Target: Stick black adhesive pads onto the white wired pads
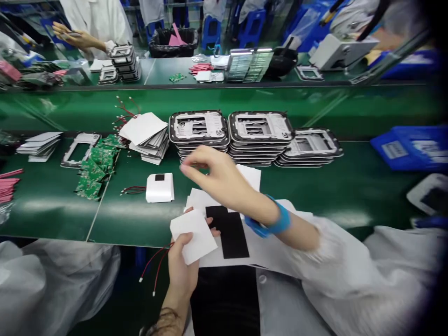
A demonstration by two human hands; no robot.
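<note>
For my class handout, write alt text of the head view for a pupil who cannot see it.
A person's left hand holds a flat white rectangular pack trailing thin red wires, while the right hand, with a blue wristband, is raised beyond it. Behind, three stacks of grey-and-black rectangular frames stand on a green workbench.

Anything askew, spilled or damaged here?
Mildly: the pile of white packs, left of the frame stacks, is fanned out crookedly, and the green circuit boards lie in a loose heap. No spill or damage shows; the white pack in the left hand looks intact on its visible face.
</note>
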